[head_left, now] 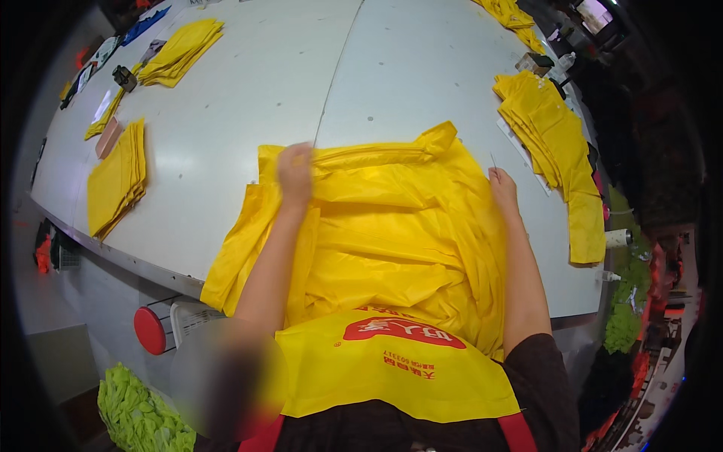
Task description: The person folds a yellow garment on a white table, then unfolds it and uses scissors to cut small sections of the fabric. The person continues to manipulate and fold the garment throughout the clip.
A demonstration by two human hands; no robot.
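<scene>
A large yellow cloth (376,226), glossy and bunched in folds, lies on the table in front of me and reaches my lap. Its far edge is gathered, with a knotted-looking lump at the far right corner. Over the far left part of that edge is my left hand (295,172), smeared by motion, so its fingers and any hold on the cloth cannot be made out. Just right of the cloth, my right hand (503,188) is closed in a pinch. A thin, needle-like thing (493,160) sticks up from its fingertips; its exact kind is unclear.
Stacks of folded yellow cloth lie on the pale table (248,90): one at left (117,179), one at far left (183,51) and one at right (538,128). A red round stool seat (150,330) stands below the left edge. I wear a yellow apron (392,369).
</scene>
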